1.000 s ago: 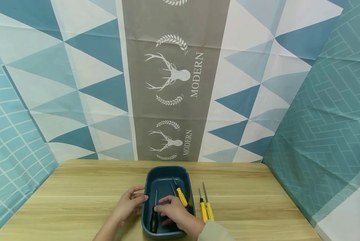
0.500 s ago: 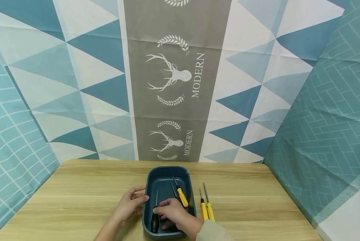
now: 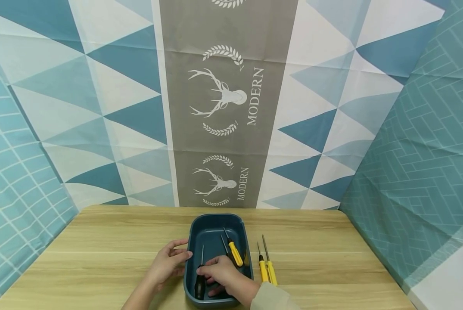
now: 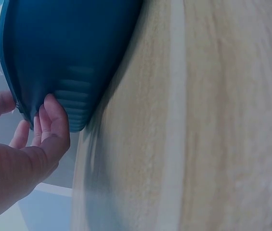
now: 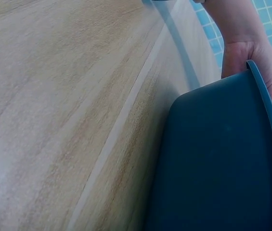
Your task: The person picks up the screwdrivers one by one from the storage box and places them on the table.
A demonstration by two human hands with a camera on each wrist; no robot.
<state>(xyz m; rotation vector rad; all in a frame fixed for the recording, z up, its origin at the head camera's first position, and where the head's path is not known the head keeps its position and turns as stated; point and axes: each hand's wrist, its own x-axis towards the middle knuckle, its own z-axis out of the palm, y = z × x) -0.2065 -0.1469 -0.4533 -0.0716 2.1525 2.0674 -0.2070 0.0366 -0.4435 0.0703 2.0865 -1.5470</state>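
A dark blue plastic box [image 3: 215, 215] stands on the table with several screwdrivers in it. My left hand [image 3: 169, 260] holds the box's left wall, thumb at the rim and fingers against the outside; the left wrist view shows these fingers [image 4: 56, 120] at the box wall [image 4: 73, 43]. Inside the box, my right hand [image 3: 227, 273] pinches a black-handled screwdriver [image 3: 200, 287] near the top of its handle, shaft pointing away from me. To its right lie a yellow-handled screwdriver [image 3: 236, 255] and a dark one, partly hidden by my hand. The right wrist view shows only the box's outer wall [image 5: 217, 154].
Right of the box, two yellow-handled screwdrivers, one with a black collar [image 3: 263, 270] and one plain [image 3: 271, 272], lie side by side on the wooden table [image 3: 312, 254]. A patterned cloth [image 3: 223, 129] hangs behind the table's far edge.
My right thumb has shifted slightly toward the black-handled screwdriver. The left hand keeps its place on the box, and the whole view has drifted a little.
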